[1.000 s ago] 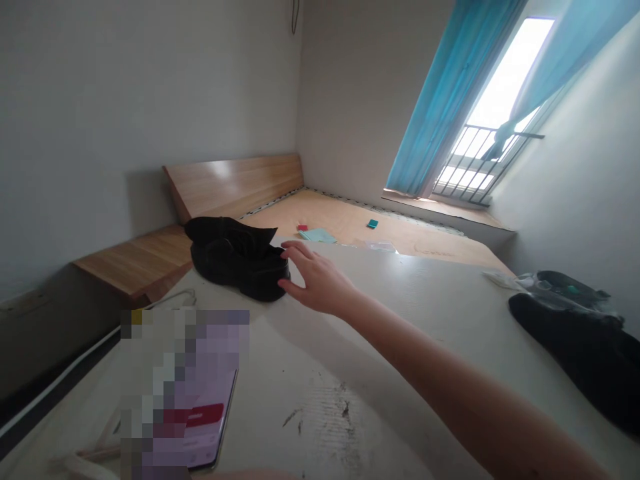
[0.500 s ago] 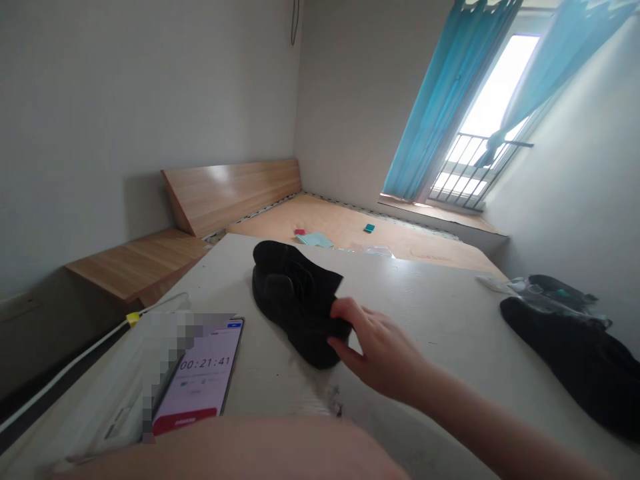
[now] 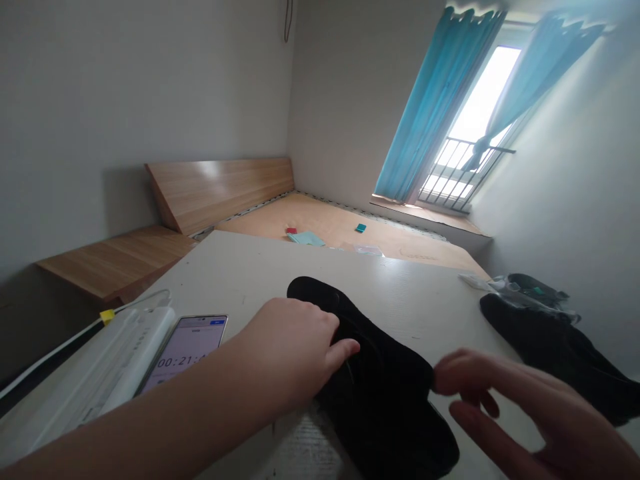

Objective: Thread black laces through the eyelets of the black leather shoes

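Note:
A black shoe [image 3: 395,393] lies on the white table [image 3: 250,267], its far end pointing up and left. My left hand [image 3: 305,347] is closed over the shoe's left side, thumb on top near the opening; its other fingertips are hidden behind the hand. At the shoe's right edge is my right hand [image 3: 520,400], fingers bent and apart, with the index fingertip at the black edge and nothing between finger and thumb.
A phone showing a timer [image 3: 185,347] lies at the left beside a white power strip [image 3: 105,373] with a cable. Another black shoe [image 3: 555,353] and clear plastic wrap [image 3: 540,303] are at the right. Beyond the table is a wooden bed board [image 3: 330,217].
The shoe has moved right and nearer. My left hand has come onto it from the lower edge. My right hand has let go of the shoe's end and opened, shifting right.

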{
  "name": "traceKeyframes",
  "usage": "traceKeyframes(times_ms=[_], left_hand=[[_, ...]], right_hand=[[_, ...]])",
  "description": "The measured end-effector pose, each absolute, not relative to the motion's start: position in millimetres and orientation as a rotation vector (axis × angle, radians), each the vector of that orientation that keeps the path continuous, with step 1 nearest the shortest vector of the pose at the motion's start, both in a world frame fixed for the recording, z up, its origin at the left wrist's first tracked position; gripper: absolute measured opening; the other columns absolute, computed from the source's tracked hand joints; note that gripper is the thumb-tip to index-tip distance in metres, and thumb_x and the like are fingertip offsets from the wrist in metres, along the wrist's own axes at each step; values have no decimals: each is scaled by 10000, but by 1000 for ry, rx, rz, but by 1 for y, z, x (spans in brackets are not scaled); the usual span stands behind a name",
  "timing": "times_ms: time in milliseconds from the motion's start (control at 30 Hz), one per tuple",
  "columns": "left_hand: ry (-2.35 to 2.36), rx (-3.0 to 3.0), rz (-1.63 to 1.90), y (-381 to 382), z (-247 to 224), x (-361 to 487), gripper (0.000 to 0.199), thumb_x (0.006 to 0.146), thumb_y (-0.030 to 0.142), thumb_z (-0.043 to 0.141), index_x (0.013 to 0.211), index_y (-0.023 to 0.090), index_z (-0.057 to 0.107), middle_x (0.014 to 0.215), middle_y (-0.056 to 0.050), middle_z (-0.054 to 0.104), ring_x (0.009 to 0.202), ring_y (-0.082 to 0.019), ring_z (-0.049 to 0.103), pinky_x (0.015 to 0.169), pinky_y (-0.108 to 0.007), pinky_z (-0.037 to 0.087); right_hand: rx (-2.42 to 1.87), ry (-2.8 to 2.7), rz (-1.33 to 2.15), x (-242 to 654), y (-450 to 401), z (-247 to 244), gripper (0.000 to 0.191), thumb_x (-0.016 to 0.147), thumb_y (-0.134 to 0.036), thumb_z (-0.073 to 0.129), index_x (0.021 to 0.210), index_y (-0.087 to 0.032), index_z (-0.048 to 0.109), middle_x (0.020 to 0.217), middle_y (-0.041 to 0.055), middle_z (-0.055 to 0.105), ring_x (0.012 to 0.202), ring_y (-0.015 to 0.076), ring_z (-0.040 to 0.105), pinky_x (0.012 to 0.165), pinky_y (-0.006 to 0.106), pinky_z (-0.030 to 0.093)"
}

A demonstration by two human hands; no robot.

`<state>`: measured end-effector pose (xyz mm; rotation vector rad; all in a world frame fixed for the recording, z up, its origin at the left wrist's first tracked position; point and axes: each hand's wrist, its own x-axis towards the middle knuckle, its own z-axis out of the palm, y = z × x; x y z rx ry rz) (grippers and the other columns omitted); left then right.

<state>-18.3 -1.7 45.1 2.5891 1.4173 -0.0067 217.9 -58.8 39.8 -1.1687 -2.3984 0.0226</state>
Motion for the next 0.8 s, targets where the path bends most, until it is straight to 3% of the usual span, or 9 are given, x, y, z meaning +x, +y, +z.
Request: traceKeyframes(times_ms=[67, 167, 267, 400, 500, 600, 667, 733, 800], left_hand=[[1404, 2540, 2, -1, 47, -22, 406, 912, 492, 439, 689, 201, 612, 708, -43, 681, 637, -233, 626, 485, -305, 271], [1345, 2511, 5, 1, 45, -32, 236, 821, 437, 552, 745, 223, 614, 726, -11, 677, 644, -213, 616, 491, -291, 272], [1334, 2523, -18, 1, 40, -39, 201, 773, 432, 610, 794, 233, 607, 763, -5, 678, 685, -237, 627, 511, -297, 284], [1389, 2506, -105, 0, 37, -43, 248, 754, 451, 655, 836, 220, 619, 791, -25, 681, 711, -257, 639, 541, -308, 349], [1403, 2498, -130, 3, 38, -44, 327, 717, 490, 702, 872, 207, 651, 845, -51, 694, 760, -276, 656, 599, -318, 429], [1318, 2485, -27, 6, 38, -46, 445, 683, 459, 756, 1046, 222, 659, 1032, -78, 696, 893, -303, 659, 727, -356, 488], [1259, 2473, 62, 6, 37, -46, 523, 685, 409, 775, 1160, 248, 625, 1142, -76, 665, 954, -294, 643, 800, -368, 489], [1250, 2488, 66, 6, 36, -46, 482, 705, 416, 766, 1137, 241, 642, 1131, -85, 650, 965, -303, 624, 819, -391, 487], [1260, 2519, 19, 5, 33, -45, 428, 730, 457, 739, 1077, 215, 667, 1118, -112, 627, 997, -332, 596, 825, -432, 482]], right_hand=[[-1183, -2399, -89, 202, -45, 46, 71, 916, -287, 548, 980, -277, 575, 833, 2, 664, 682, 154, 637, 536, 232, 545], [-1168, -2519, -305, 175, -25, 41, 282, 768, -306, 741, 1009, -224, 621, 1004, 70, 657, 917, 279, 631, 713, 431, 596], [-1168, -2663, -382, 154, -10, 27, 439, 579, -304, 885, 917, -141, 658, 1021, 129, 657, 963, 346, 607, 790, 522, 573], [-1279, -2693, -212, 147, -3, 21, 103, 767, -153, 723, 817, -146, 633, 994, 123, 652, 984, 325, 592, 836, 522, 531], [-1245, -2490, 514, 156, -2, 29, 109, 935, -214, 518, 834, -198, 557, 1024, 72, 636, 1004, 241, 590, 891, 450, 499], [-1016, -2008, 1288, 167, 3, 36, 234, 1001, -392, 400, 840, -232, 459, 702, -17, 590, 788, 162, 633, 816, 347, 515], [-926, -1707, 1495, 174, 9, 35, 280, 995, -460, 391, 814, -246, 397, 500, -103, 350, 459, 108, 482, 632, 292, 513], [-955, -1578, 1452, 182, 16, 32, 326, 965, -520, 423, 789, -254, 357, 506, -122, 199, 361, 77, 232, 422, 221, 382], [-1081, -1658, 1099, 193, 23, 28, 340, 930, -566, 458, 808, -255, 395, 545, -99, 258, 411, 86, 223, 382, 202, 271]])
